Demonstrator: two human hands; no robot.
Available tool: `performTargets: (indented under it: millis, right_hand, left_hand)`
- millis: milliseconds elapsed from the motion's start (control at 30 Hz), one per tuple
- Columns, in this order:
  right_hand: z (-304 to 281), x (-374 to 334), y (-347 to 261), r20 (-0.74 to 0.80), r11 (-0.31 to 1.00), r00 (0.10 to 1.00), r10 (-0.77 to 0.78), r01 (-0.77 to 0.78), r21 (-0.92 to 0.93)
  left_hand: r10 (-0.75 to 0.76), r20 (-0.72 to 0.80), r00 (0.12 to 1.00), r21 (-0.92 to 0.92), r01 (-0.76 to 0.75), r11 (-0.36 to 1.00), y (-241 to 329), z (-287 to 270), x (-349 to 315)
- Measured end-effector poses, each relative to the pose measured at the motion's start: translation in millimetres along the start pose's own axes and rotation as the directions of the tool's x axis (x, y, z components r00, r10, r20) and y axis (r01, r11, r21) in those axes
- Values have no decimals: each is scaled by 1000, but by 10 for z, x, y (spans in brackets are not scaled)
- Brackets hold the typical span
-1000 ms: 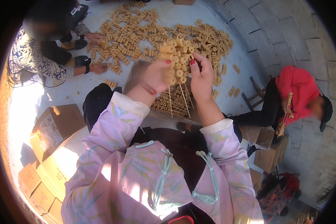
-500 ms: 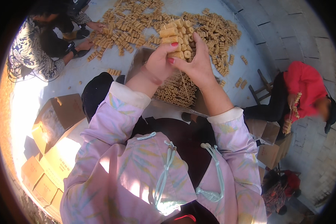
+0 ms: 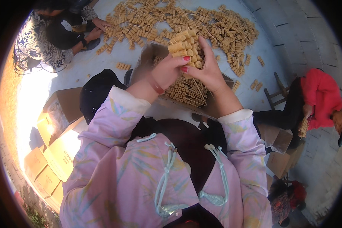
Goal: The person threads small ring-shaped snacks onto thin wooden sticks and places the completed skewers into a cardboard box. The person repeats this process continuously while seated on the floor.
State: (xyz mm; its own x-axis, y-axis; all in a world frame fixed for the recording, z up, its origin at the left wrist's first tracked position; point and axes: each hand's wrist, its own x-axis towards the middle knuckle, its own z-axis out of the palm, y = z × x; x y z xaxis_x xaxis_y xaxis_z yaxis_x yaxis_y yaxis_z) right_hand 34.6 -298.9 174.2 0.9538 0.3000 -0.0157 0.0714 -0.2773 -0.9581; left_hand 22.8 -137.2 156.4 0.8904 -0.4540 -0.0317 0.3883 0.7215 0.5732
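Observation:
A bundle of skewers point(image 3: 184, 47) threaded with tan, hollow roll-shaped pieces is gripped between my two hands. My left hand point(image 3: 166, 74), with a reddish band at the wrist, closes round its left side. On the other side, my right hand point(image 3: 209, 72) wraps it, fingers up along the edge and thumb near the left thumb. Below the bundle stands a cardboard box point(image 3: 144, 60) with a clear liner. Inside it, more skewers point(image 3: 182, 91) are stacked with their round ends and thin sticks showing. My hands hide part of the box and the bundle's underside.
A large heap of skewers point(image 3: 216, 28) spreads over the pale floor ahead. At the upper left a person's hands point(image 3: 98, 28) reach to it. A person in red point(image 3: 319, 93) on the right holds skewers. Cardboard boxes point(image 3: 51, 171) stand at the left. A wooden stool point(image 3: 279, 89) is to the right.
The whole view has shifted, so most things sit slightly right and lower. The bundle stays in both my hands, tilted slightly differently. The person in red has brought the skewers and hands lower.

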Motion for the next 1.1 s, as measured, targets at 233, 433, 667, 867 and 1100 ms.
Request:
performTargets:
  millis: [233,433,667,867,1100]
  right_hand:
    - [-142,-134,169,185,937,968,170,-217,273]
    - [-372,-259,415,374,807,889,265,-417,419]
    - [-355,-312,960,442,720,787,431,-595,358]
    - [-134,-235,1225,223,882,866,448,-386,-273]
    - [104,-324,1178,133,745,971,201,-63,-664]
  left_hand:
    - [-142,0,990,182,140,973,-40,-35,-203]
    - [-483,-64,873,516,443,733,-40,-352,-200]
    - [-684,-350,640,907,49,-418,-720,-678,69]
    - [-705,-434,561,854,8,-520,-1203,-638,184]
    - [-754,-428,499,879,35,-475,-1443,-907,94]
